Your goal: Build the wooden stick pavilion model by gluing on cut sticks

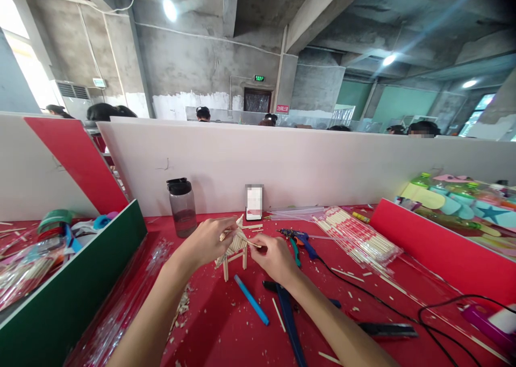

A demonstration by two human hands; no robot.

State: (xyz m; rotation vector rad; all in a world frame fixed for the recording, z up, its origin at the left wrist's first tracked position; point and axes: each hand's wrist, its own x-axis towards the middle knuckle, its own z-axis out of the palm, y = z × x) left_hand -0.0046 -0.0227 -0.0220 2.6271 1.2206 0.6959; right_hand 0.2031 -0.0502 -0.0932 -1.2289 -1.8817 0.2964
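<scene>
A small chair-like frame of thin wooden sticks (pixel 234 257) stands on the red tabletop. My left hand (pixel 207 242) is closed at its upper part, thumb and fingers gripping the sticks; the fingertips partly cover the hold. From the right, my right hand (pixel 274 257) pinches the end of a thin wooden stick (pixel 250 242) that slants up toward the frame's top. Just below the frame lies a blue marker (pixel 252 301). Under my right forearm is a dark-blue-handled tool (pixel 291 326), its head partly hidden.
A blue glue gun (pixel 305 244) trails a black cord on the right, near bagged sticks (pixel 358 238) and a box cutter (pixel 389 330). Behind stand a water bottle (pixel 182 211) and phone (pixel 253 203). Green (pixel 100 270) and red (pixel 439 243) boards flank the worktop; wood scraps lie scattered.
</scene>
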